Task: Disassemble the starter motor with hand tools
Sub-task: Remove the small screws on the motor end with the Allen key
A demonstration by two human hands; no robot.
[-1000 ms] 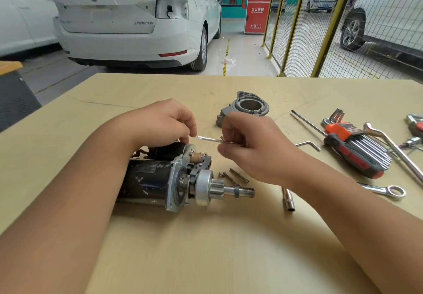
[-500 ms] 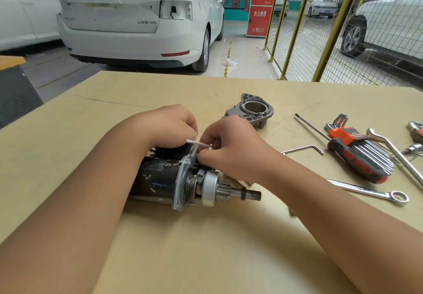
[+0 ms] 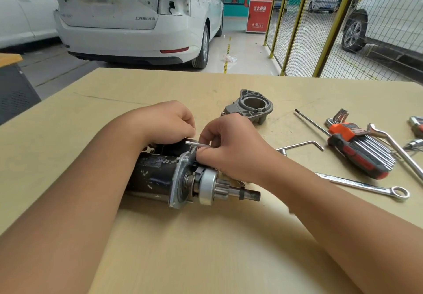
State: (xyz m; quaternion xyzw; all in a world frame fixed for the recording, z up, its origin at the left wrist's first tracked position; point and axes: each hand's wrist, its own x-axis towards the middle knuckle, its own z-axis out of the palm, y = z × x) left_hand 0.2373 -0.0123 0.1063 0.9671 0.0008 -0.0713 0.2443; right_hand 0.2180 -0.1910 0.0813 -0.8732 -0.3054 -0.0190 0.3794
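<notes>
A heavy, rigid starter motor [image 3: 160, 174] lies on the surface [image 3: 206, 248], left hand [image 3: 164, 122] curled over its body, right hand [image 3: 231, 147] pinching a thin hex key [image 3: 196, 143] at the flange; best gripped round the casing.

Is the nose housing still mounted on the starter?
No, the grey nose housing lies apart on the table, behind the hands, and the starter motor's pinion gear is exposed.

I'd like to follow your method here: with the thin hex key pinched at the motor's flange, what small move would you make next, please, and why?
Probably a short turn of the hex key. The right hand pinches it at the flange of the starter motor, the left hand grips the body, and the nose housing already lies off on the table.
</notes>
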